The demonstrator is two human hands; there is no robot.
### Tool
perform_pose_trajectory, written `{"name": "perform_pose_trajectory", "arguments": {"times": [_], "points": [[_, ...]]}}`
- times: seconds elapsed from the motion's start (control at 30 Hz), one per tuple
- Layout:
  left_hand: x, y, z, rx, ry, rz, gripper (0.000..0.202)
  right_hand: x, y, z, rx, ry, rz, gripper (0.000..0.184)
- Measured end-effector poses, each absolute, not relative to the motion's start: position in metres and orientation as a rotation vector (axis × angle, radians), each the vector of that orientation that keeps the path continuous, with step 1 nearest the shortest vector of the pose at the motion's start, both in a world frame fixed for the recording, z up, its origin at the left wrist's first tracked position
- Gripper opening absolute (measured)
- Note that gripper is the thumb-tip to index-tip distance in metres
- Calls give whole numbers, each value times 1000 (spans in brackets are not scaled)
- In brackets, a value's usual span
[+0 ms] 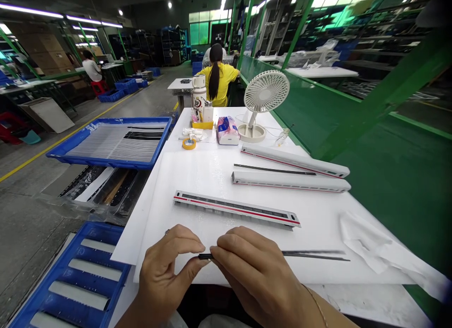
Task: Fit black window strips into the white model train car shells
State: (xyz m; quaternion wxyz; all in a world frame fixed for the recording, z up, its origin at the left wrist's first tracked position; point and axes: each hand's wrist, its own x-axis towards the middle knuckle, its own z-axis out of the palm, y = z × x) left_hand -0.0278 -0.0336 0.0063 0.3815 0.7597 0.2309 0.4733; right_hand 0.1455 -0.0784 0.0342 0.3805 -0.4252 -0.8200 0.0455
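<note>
- The surface (212, 170) is white.
- Near its middle lies a red-striped train-car shell (236, 209).
- Right, farther back: a rear shell (294, 161) and a nearer shell (291, 182), a dark strip (275, 169) between them.
- Far end: a fan (265, 92), tissue pack (228, 131), yellow tray (203, 125), tape roll (189, 146).
</note>
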Motion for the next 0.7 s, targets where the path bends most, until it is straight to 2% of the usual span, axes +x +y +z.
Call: {"name": "perform_pose_trajectory", "arguments": {"times": [0.2,0.7], "points": [[-30,-33,6,1961,530,1223,26,149,-80,34,-1099,-2114,6,19],[-32,-33,8,1981,494,1211,28,147,-79,27,-1028,-2112,155,18]]}}
